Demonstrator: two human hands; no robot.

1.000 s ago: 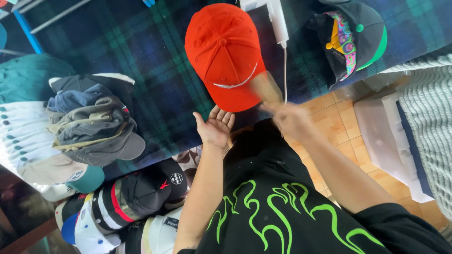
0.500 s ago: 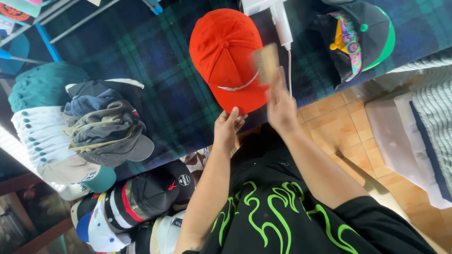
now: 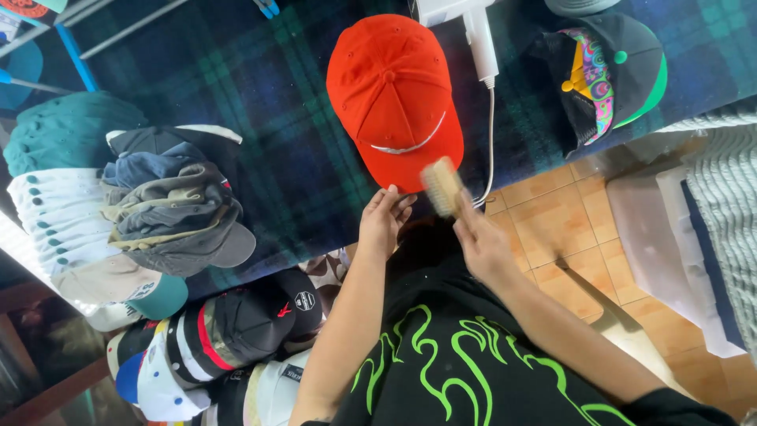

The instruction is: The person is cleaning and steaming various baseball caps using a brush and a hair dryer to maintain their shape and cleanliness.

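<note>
The right hand has dropped from beside the red cap to its brim edge — grip closed around a wooden brush. The left hand, fingers loosely open, touches the brim; the cap lies on the plaid-covered table, a white patch on a black cap below.

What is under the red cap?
The red cap lies on a dark plaid cloth, which shows all around it. Whatever is beneath the cap's crown is covered, so it cannot be seen.
</note>
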